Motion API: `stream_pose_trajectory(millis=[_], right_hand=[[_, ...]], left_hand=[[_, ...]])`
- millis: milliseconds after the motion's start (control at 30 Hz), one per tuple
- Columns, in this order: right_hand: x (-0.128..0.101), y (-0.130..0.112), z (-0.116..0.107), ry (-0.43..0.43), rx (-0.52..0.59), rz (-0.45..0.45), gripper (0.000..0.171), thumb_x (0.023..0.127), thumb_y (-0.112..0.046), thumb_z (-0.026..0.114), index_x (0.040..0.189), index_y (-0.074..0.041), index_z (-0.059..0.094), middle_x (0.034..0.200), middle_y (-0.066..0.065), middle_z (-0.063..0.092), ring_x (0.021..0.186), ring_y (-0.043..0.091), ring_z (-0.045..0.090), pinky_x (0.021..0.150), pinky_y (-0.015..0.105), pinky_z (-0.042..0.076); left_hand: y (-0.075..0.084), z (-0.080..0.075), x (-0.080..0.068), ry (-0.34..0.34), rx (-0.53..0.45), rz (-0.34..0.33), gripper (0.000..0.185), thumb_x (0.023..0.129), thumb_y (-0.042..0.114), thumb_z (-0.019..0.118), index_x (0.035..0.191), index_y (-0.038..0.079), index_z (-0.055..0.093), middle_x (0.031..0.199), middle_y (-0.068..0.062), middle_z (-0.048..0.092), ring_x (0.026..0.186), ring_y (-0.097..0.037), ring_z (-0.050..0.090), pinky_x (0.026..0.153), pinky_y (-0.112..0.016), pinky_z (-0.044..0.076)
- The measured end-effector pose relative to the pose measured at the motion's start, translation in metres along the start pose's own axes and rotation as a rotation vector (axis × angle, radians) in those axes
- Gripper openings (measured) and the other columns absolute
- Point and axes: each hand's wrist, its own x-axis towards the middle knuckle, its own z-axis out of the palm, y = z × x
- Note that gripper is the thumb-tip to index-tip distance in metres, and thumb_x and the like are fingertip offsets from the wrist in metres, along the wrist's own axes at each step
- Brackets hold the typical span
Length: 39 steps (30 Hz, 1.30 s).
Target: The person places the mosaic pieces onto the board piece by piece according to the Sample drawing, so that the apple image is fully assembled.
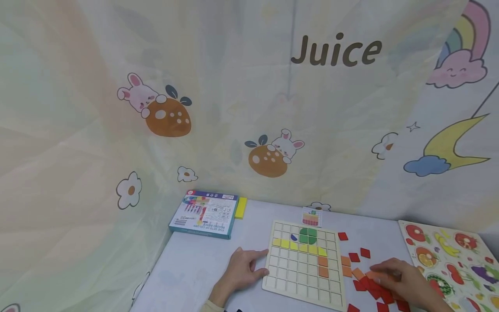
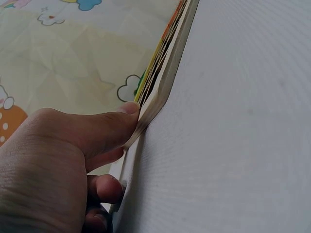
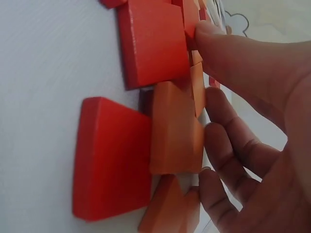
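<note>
Left hand (image 1: 241, 271) flat on the white table (image 1: 195, 268), fingers relaxed, thumb tip touching the left edge of the pale wooden grid board (image 1: 290, 277). Right hand (image 1: 403, 281) over the loose red and orange square tiles (image 1: 362, 277) near the table's front edge, fingers loosely bent, fingertips (image 3: 209, 36) touching tiles, none gripped. Cartoon-print curtain (image 1: 156, 108) behind.

2 hands (image 1: 243, 271), 1 grid board (image 1: 304, 284), 1 fruit puzzle (image 1: 456, 260), 1 box (image 1: 204, 214), 1 yellow block (image 1: 241, 208), approx. 12 loose red/orange tiles (image 1: 354, 257).
</note>
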Motion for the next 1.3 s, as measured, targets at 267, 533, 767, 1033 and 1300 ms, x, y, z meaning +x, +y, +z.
stream_pose_trajectory(millis=[267, 533, 767, 1033, 1300], right_hand=[[0.001, -0.006, -0.001, -0.061, 0.015, 0.048, 0.047, 0.086, -0.044, 0.087, 0.117, -0.011, 0.078, 0.116, 0.006, 0.071, 0.094, 0.018, 0.059, 0.077, 0.037, 0.056], [0.0, -0.005, -0.007, -0.13, -0.003, -0.034, 0.061, 0.085, -0.045, 0.088, 0.131, -0.009, 0.071, 0.129, 0.012, 0.071, 0.112, 0.025, 0.064, 0.092, 0.058, 0.057], [0.003, -0.006, -0.005, -0.097, 0.025, -0.086, 0.045, 0.088, -0.041, 0.086, 0.122, -0.013, 0.076, 0.121, 0.005, 0.073, 0.103, 0.018, 0.064, 0.087, 0.045, 0.061], [0.009, -0.009, -0.006, -0.116, -0.039, -0.105, 0.033, 0.084, -0.036, 0.09, 0.107, -0.017, 0.075, 0.112, -0.001, 0.071, 0.101, 0.019, 0.061, 0.09, 0.051, 0.06], [0.008, -0.017, -0.002, -0.104, -0.071, -0.131, 0.026, 0.087, -0.036, 0.087, 0.1, -0.02, 0.073, 0.099, -0.006, 0.072, 0.092, 0.015, 0.059, 0.081, 0.037, 0.057]], left_hand=[[-0.001, 0.001, 0.0, 0.002, -0.001, 0.0, 0.053, 0.087, 0.05, 0.083, 0.136, 0.031, 0.073, 0.056, 0.016, 0.046, 0.052, -0.003, 0.038, 0.078, -0.031, 0.033], [-0.001, 0.0, 0.0, 0.012, 0.004, 0.023, 0.053, 0.087, 0.052, 0.082, 0.135, 0.03, 0.074, 0.055, 0.018, 0.046, 0.051, -0.002, 0.037, 0.066, -0.024, 0.025], [-0.003, 0.001, 0.0, 0.008, 0.002, 0.025, 0.053, 0.088, 0.051, 0.082, 0.135, 0.03, 0.074, 0.056, 0.018, 0.045, 0.051, -0.001, 0.037, 0.067, -0.025, 0.026], [-0.002, 0.0, 0.0, 0.0, 0.0, 0.015, 0.053, 0.088, 0.051, 0.082, 0.136, 0.03, 0.073, 0.056, 0.018, 0.046, 0.051, -0.002, 0.037, 0.067, -0.025, 0.026], [-0.002, 0.001, 0.001, -0.002, -0.003, 0.024, 0.053, 0.088, 0.051, 0.082, 0.136, 0.029, 0.073, 0.056, 0.018, 0.046, 0.051, -0.002, 0.037, 0.067, -0.026, 0.026]])
